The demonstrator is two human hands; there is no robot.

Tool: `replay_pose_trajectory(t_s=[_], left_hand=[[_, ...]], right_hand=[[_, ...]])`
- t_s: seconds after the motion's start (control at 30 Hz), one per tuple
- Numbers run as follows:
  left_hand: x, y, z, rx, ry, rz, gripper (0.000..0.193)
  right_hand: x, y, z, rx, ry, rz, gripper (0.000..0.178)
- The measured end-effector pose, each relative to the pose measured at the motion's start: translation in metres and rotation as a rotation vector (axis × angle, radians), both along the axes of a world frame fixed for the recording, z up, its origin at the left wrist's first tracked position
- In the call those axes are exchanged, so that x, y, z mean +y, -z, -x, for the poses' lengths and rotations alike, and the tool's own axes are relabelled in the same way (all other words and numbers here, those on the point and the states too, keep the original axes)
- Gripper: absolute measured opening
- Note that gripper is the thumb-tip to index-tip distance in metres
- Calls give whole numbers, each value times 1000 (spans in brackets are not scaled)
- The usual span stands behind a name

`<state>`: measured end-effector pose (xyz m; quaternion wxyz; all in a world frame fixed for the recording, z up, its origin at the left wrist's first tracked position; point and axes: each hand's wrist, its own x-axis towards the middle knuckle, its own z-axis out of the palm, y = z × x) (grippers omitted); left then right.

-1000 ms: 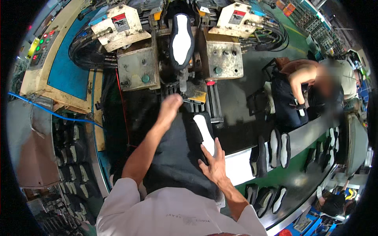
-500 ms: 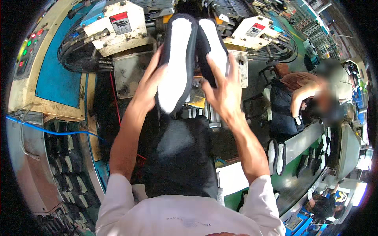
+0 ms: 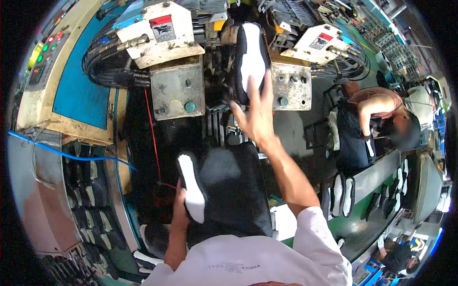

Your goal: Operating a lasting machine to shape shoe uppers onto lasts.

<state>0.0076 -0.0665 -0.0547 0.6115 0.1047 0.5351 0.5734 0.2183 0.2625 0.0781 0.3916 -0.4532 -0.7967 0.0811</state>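
Observation:
My left hand [image 3: 179, 205] is low at my left, closed round the side of a black shoe upper [image 3: 192, 188] with a white sole side facing up. Its fingers are partly hidden behind the upper. Ahead, a second black shoe upper [image 3: 252, 57], also white side up, sits at the middle of a machine. Spread fingers of my right hand [image 3: 260, 117] reach over its near end and seem to touch it, without wrapping round it.
White machine heads [image 3: 164, 35] with hoses and a control box [image 3: 177, 90] flank the middle. Shelves of shoe uppers [image 3: 90, 205] stand at left. At right are a conveyor [image 3: 369, 190] with more uppers and a seated co-worker [image 3: 377, 114]. A blue hose [image 3: 71, 153] crosses the left side.
My left hand has drawn one shoe upper back from the machine toward my body's left. The right hand stays by the other upper, its fingers still spread. My view has shifted slightly.

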Motion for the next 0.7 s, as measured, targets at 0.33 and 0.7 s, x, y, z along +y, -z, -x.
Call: replay_pose_trajectory(t_s=[0.33,0.7], left_hand=[[30,3,-23,216,174,57,86],[27,4,-28,238,109,100,75]], right_hand=[[73,172,-18,548,56,452,34],[59,154,-7,452,115,590,37]])
